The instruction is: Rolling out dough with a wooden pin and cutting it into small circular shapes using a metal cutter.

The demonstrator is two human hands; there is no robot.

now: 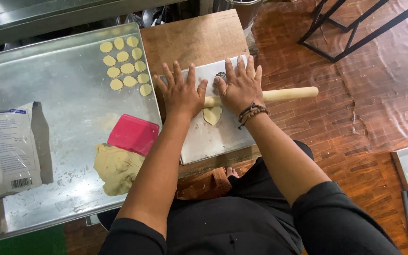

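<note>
The person's lap in black clothing fills the bottom of the view, with both bare forearms reaching forward over a small wooden tabletop [194, 38]. The left hand [181, 92] and the right hand [240, 86] lie flat, palms down and fingers spread wide, pressing on a pale wooden rolling pin [289, 94]. The pin runs crosswise under both palms; its right end sticks out well past the right hand, a short stretch shows between the two hands, and the rest is hidden. The right wrist wears dark beaded bracelets [251, 112].

Just on the near side of the pin, between the wrists, a small flat piece of pale yellow dough [212, 115] lies on a rectangular metal sheet [211, 139] that rests on the tabletop.

To the left sits a large shiny metal tray [67, 99]. Its far right corner holds rows of small round yellow dough cut-outs [124, 68]. Nearer, a red plastic scraper [133, 134] touches a big lump of yellow dough [117, 167]. A white printed bag [6, 151] lies at the tray's left edge. Brown wood-pattern floor [355, 94] spreads to the right.
</note>
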